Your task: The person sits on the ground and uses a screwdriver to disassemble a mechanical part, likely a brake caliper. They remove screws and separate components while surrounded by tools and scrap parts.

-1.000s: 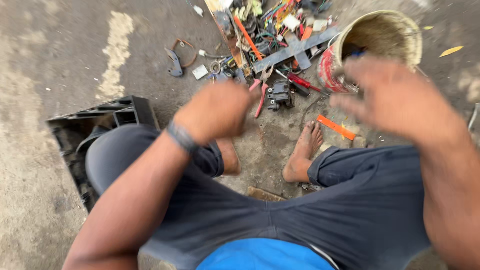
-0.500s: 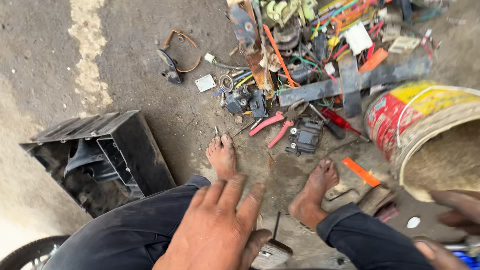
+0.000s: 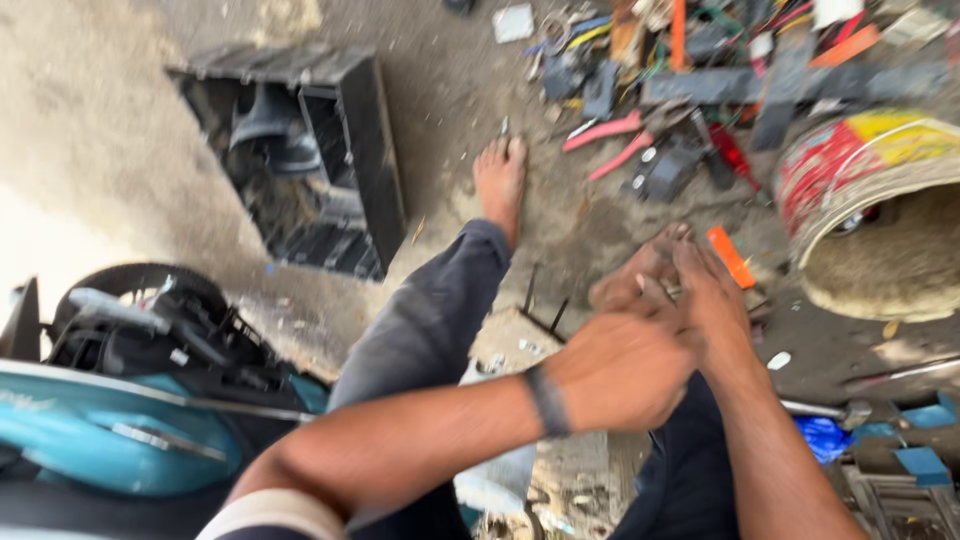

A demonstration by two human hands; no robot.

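Observation:
I sit on a dirty concrete floor with both bare feet stretched out. My left hand (image 3: 622,372), with a dark band at the wrist, crosses over from the lower left and rests against my right wrist; its fingers are hidden and blurred. My right hand (image 3: 708,295) lies with fingers stretched flat at my right foot (image 3: 640,275), and I see nothing in it. A small orange piece (image 3: 730,256) lies just beyond its fingertips. My left foot (image 3: 500,180) points up the floor.
A black plastic housing (image 3: 310,160) lies open at the upper left. A red and yellow bucket (image 3: 860,180) lies on its side at the right. Red pliers (image 3: 610,135), wires and scrap parts (image 3: 720,60) are heaped at the top. A teal machine (image 3: 100,440) sits at the lower left.
The view has swung left and down. My left hand left my knee and moved right to meet my right hand, which came in from the lower right edge to my right foot.

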